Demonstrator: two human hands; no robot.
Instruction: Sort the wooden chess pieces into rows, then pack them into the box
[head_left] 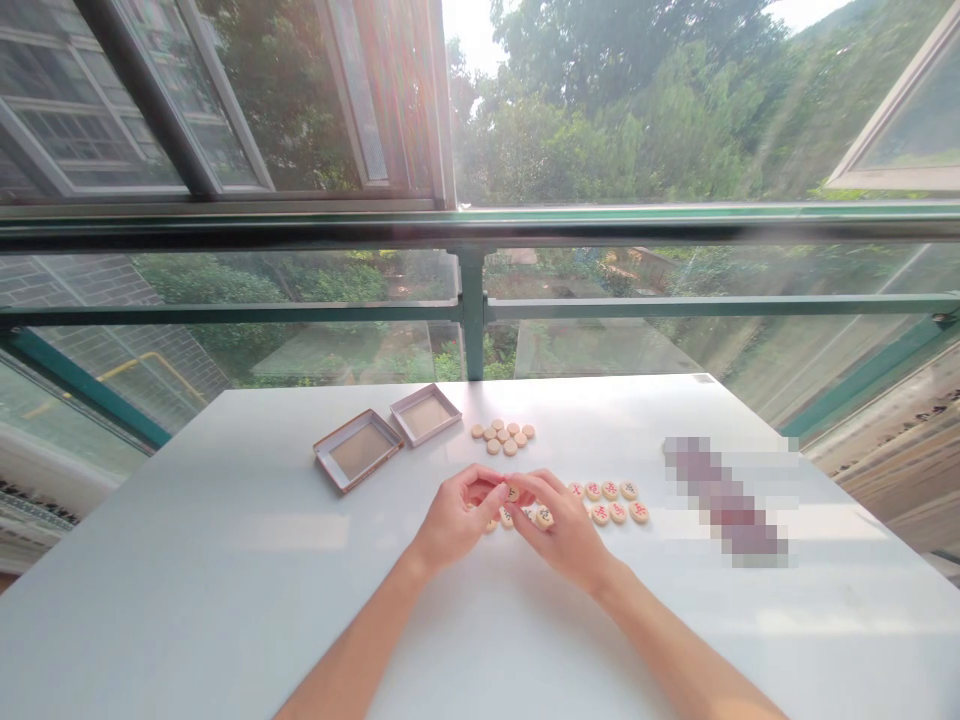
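Over the middle of the white table, my left hand (461, 510) and my right hand (564, 520) meet around one round xiangqi piece (512, 493). A dark character shows on its upper face. Fingers and thumbs of both hands are closed at its sides. Below and behind my hands lie two rows of face-up xiangqi pieces (618, 513), some with red characters and some with dark ones. My hands hide part of these rows. Farther back sits a loose group of blank-looking pieces (512, 430), their tops showing no characters.
An open shallow box (360, 451) and a second one (426, 414) stand at the back left, touching or nearly so. A pixelated purplish object (726, 505) lies on the right of the white table (225, 600). Behind the table runs a green railing (472, 320) before windows.
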